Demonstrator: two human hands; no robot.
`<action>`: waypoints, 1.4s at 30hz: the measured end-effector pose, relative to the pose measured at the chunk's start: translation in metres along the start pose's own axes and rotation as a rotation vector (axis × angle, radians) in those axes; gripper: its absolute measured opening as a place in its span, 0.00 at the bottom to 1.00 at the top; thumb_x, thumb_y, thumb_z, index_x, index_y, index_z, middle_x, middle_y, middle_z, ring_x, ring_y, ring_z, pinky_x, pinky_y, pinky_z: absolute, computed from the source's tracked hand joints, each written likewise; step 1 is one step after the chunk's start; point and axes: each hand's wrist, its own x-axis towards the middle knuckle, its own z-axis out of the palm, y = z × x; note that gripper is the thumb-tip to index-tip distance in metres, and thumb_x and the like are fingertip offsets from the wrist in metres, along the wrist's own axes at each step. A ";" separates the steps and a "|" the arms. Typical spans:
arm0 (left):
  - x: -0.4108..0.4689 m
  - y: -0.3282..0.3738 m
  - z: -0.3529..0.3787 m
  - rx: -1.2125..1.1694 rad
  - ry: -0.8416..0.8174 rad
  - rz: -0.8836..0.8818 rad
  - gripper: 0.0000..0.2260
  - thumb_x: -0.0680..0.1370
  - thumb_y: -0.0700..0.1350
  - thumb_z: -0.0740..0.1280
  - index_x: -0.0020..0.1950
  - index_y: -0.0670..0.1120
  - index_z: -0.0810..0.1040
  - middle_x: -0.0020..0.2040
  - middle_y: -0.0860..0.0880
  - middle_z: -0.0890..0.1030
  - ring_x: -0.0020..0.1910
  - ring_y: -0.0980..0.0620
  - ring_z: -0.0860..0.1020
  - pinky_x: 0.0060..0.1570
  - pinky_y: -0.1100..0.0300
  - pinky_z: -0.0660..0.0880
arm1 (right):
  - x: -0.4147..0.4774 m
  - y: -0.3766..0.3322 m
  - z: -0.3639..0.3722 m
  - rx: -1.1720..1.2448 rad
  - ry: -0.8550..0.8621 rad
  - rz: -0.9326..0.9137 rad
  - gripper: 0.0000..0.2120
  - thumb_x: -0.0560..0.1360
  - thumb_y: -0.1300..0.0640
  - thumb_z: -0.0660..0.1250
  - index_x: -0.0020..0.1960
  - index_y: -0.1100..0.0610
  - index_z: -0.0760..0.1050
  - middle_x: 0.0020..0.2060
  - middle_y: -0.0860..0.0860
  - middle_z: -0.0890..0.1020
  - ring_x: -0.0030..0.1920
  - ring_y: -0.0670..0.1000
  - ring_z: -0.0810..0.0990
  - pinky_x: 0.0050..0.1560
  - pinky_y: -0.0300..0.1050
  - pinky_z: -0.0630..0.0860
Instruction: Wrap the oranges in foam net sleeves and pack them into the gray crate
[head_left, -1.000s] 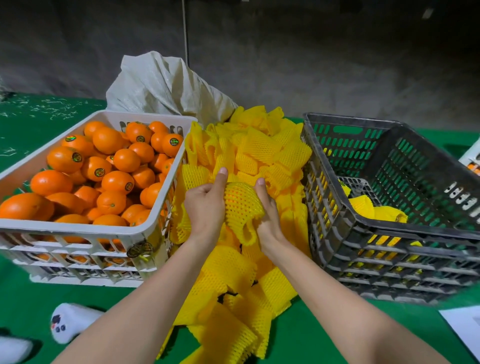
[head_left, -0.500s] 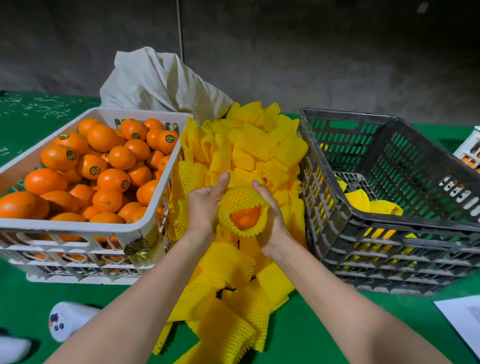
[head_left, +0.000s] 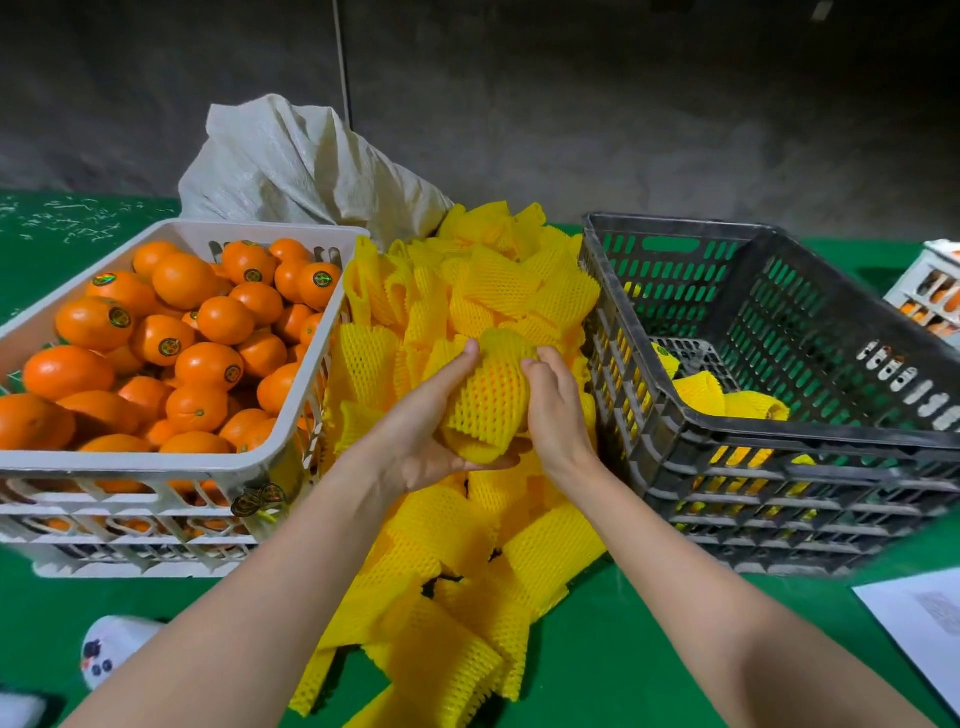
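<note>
Near the left edge of the green-covered surface (head_left: 649, 649) we see a small white rounded device (head_left: 111, 649) with dark buttons, lying close to the near edge. Behind it stands a white slatted plastic crate (head_left: 156, 460) heaped with bare, glossy oranges (head_left: 208, 364), many of them bearing round stickers. A crumpled white woven sack (head_left: 291, 161) rises at the far edge, behind that crate's right corner.

Between the two big crates, a loose pile of yellow foam net sleeves (head_left: 467, 291) runs from the far edge down to the near edge. Above that pile we find the task's fruit: one orange inside a yellow foam net sleeve (head_left: 491, 400), the peel showing through the stretched mesh, held clear of both crates. The left hand (head_left: 421, 431) cradles it from below, fingers curled under the sleeve's lower opening and the thumb pressed up its left side. The right hand (head_left: 556, 415) grips its right side with bent fingers hooked over the mesh.

To the right stands the dark gray perforated plastic crate (head_left: 779, 431), touching the pile; a few yellow-sleeved oranges (head_left: 727, 400) lie on its floor by the near wall. At the right edge we see part of another white slatted crate (head_left: 930, 291) holding orange fruit, and near the near right corner a white sheet of paper (head_left: 919, 623).
</note>
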 end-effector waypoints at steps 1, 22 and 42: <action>0.001 -0.001 0.002 0.025 -0.008 0.014 0.17 0.72 0.59 0.65 0.49 0.48 0.81 0.43 0.44 0.85 0.40 0.44 0.83 0.43 0.45 0.79 | 0.001 0.001 -0.001 -0.040 -0.001 -0.034 0.13 0.74 0.51 0.55 0.39 0.61 0.67 0.33 0.59 0.67 0.34 0.54 0.66 0.38 0.52 0.61; 0.004 0.016 0.052 -0.036 -0.028 0.356 0.26 0.80 0.61 0.48 0.70 0.49 0.70 0.64 0.50 0.78 0.62 0.54 0.77 0.61 0.58 0.73 | -0.005 -0.014 -0.026 0.045 -0.057 -0.222 0.19 0.73 0.61 0.69 0.62 0.56 0.69 0.56 0.45 0.74 0.57 0.38 0.72 0.58 0.33 0.69; 0.106 -0.008 0.191 1.738 0.030 0.620 0.11 0.76 0.49 0.69 0.57 0.49 0.80 0.52 0.49 0.81 0.52 0.48 0.78 0.50 0.54 0.75 | 0.150 0.026 -0.281 -1.593 -0.685 0.373 0.26 0.68 0.59 0.74 0.63 0.54 0.70 0.63 0.53 0.71 0.62 0.57 0.71 0.52 0.47 0.71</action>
